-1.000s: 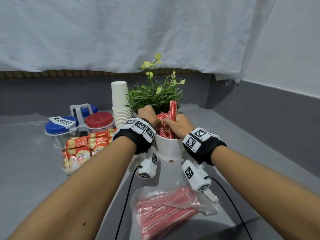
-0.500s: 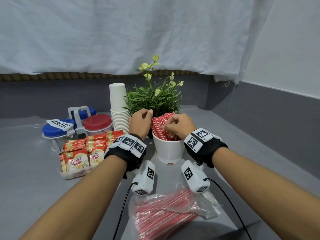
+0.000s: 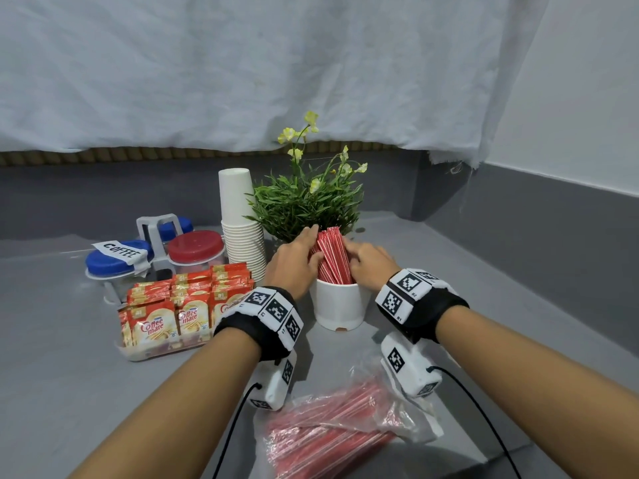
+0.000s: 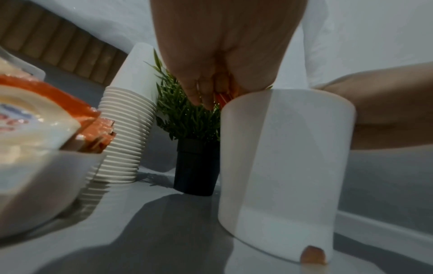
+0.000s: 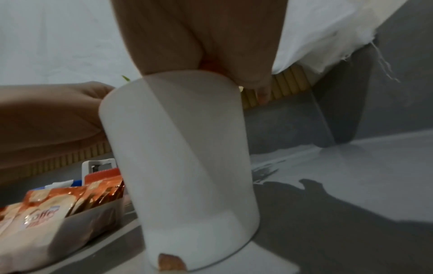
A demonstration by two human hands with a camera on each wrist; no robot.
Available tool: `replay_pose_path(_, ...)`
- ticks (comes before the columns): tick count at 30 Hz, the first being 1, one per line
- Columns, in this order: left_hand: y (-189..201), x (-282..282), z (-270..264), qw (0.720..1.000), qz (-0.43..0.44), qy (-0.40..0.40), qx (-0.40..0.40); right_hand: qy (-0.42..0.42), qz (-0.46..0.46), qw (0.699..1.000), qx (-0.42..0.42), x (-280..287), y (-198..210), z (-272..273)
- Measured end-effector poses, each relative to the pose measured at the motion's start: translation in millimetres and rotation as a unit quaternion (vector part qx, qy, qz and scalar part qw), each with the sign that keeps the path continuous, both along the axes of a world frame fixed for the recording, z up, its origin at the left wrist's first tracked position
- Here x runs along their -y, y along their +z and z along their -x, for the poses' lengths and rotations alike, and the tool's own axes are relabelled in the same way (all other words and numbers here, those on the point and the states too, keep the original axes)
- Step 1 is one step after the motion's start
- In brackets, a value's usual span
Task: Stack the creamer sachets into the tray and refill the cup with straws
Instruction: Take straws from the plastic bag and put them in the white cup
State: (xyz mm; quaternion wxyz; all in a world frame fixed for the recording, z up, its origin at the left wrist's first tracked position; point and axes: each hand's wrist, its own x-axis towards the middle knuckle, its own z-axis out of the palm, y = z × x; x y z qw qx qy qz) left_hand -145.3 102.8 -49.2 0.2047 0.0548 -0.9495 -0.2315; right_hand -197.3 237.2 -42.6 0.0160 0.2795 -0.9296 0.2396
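Currently both hands are on the straws [image 3: 330,255], which stand bunched in the white cup [image 3: 339,305] mid-desk [image 3: 449,271], just in front of the potted plant [image 3: 304,205]. Left hand [image 3: 294,266]: fingers fairly straight, pressed flat against the bundle's left side, thumb across the front, so more a push than a grip. Right hand [image 3: 371,266]: fingers bent against the bundle's right side; can't tell from any view whether it pinches or only presses. The wrist views show little beyond the cup wall and finger backs.

Creamer sachets [image 3: 173,312] sit upright in rows in the tray [image 3: 138,354] left of the cup, so that half looks done.

Handling, my read: the straws are light, thin, paper-wrapped and slippery against each other; they'll fan out or kink if squeezed at the tips. Better to hold them as a bunch mid-length, cupped from both sides. The cup looks light enough to tip under a side push. More straws remain in the plastic bag [image 3: 332,433] at the near edge.

Versus half a second ago: the straws fanned out leftward then; now they're gathered into a tighter, more upright bundle. Both hands have closed in from the sides, and the left fingers have straightened.
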Motion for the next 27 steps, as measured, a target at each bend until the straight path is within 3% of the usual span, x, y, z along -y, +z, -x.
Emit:
replay_pose_path(6, -4, -2, -4, 0.999, 0.012, -0.021, -0.045, 0.061, -0.036, 0.997, -0.025, 12, 9, 2)
replay_pose_path(11, -3, 0, -7, 0.994, 0.053, 0.0, -0.093, 0.042, -0.063, 0.997, -0.023, 24, 8, 8)
replay_pose_path(21, -2, -3, -8, 0.993, 0.081, -0.009, 0.083, 0.042, -0.03, 0.999, -0.018, 16, 13, -4)
replay_pose_path(24, -2, -6, -13, 0.995, 0.062, 0.005, 0.076, 0.03, -0.017, 0.999, -0.018, 12, 15, -7)
replay_pose_path(27, 4, -10, -21, 0.998, 0.038, 0.017, 0.055, 0.002, 0.06, 0.998, -0.019, 4, 21, -9)
